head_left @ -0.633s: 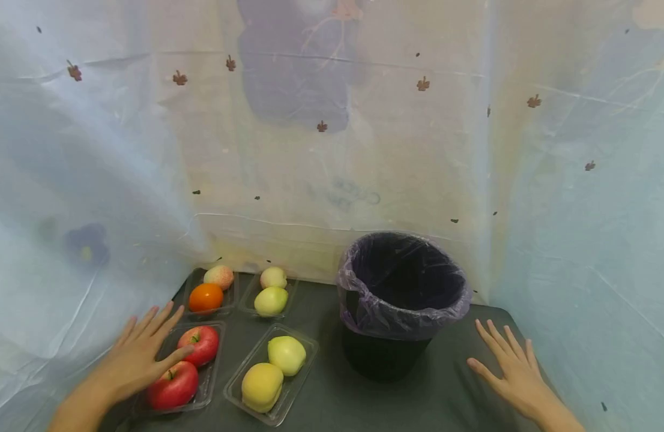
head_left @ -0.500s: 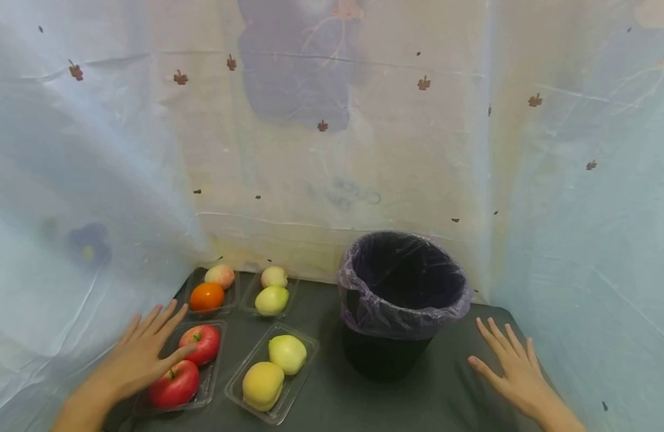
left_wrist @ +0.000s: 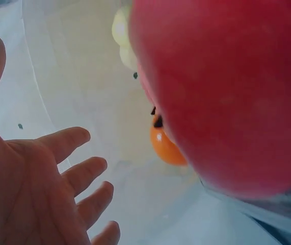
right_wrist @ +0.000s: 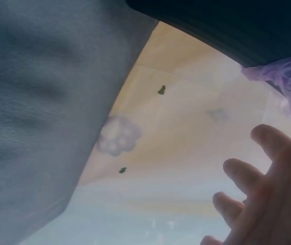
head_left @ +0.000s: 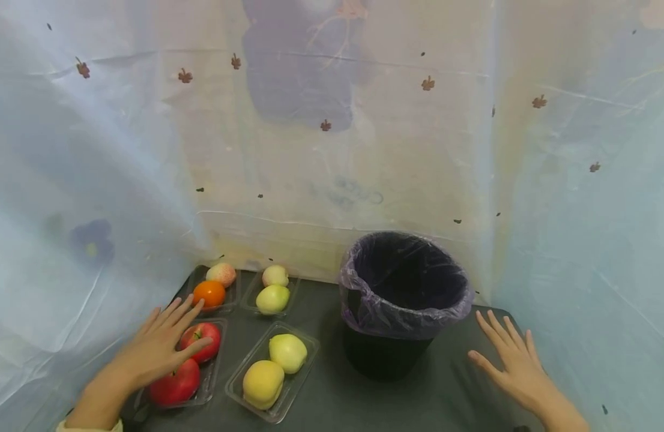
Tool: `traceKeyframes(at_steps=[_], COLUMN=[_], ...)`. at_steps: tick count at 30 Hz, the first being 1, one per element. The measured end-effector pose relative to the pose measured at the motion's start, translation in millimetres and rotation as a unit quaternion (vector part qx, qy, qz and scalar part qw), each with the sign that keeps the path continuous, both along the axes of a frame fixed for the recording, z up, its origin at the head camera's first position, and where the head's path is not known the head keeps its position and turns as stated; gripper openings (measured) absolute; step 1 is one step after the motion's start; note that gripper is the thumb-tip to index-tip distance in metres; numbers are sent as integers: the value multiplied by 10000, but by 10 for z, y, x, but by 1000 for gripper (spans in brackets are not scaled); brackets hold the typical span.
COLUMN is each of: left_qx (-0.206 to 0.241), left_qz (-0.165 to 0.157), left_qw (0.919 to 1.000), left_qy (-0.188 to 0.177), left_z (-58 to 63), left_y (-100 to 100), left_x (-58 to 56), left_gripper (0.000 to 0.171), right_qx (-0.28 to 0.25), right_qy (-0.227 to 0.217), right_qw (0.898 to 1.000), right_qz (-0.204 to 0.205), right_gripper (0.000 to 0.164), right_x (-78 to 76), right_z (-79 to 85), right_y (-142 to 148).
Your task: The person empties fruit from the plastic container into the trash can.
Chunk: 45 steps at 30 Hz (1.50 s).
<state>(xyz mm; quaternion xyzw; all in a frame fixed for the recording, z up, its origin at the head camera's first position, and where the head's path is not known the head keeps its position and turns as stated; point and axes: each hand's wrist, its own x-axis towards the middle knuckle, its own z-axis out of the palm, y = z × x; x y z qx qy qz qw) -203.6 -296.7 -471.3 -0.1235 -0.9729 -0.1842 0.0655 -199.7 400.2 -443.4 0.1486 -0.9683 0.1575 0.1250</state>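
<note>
Two glossy red apples (head_left: 188,363) in clear plastic tray (head_left: 213,384) at counter's (head_left: 321,414) front left, left grip (head_left: 161,345) flat and splayed over them, holding nothing; right grip (head_left: 513,366) flat, fingers spread on matte dark cloth beside round black bin (head_left: 404,300) with crinkled purple liner.

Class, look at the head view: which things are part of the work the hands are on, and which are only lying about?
In hand:
left hand, open above the tray of two red apples
right hand, open beside the lined black bin

Lying about:
tray of yellow and green fruit
orange fruit
far green fruit
plastic sheeting
</note>
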Motion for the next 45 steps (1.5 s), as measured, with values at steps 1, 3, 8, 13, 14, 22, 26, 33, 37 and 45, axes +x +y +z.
traceKeyframes(at_steps=[1, 3, 8, 13, 14, 22, 26, 33, 37, 45], left_qx=[38, 75, 215, 294, 293, 307, 199, 73, 77, 175], left_qz=[-36, -70, -146, -240, -264, -440, -495, -512, -588, -579], left_qw=[10000, 9999, 9997, 9993, 9992, 9984, 9984, 9968, 9960, 9956], left_qy=[-8, -39, -40, -39, -35, -153, -176, -607, -670, -710], left_z=[13, 29, 45, 39, 37, 23, 4, -35, -78, -187], left_y=[23, 67, 175, 282, 304, 469, 527, 620, 670, 750], left_x=[-7, -17, -38, -66, -73, -129, -147, -150, -157, -181], left_gripper=[89, 89, 89, 89, 89, 86, 84, 85, 83, 77], right_qx=[3, 32, -13, -201, -223, -326, -445, -387, -295, -340], right_qy=[25, 73, 233, 413, 461, 641, 742, 809, 743, 530], right_qw=[10000, 10000, 9993, 9963, 9954, 9914, 9888, 9878, 9878, 9860], right_qz=[25, 57, 283, 730, 811, 1092, 1213, 1277, 1335, 1543], right_gripper=[85, 86, 85, 82, 81, 79, 78, 78, 79, 79], right_x=[-10, -38, -109, -125, -129, -173, -206, -275, -309, -389], right_z=[10, 38, 176, 311, 336, 568, 682, 875, 972, 1089], right_y=[3, 4, -14, -34, -37, -92, -147, -284, -379, -530])
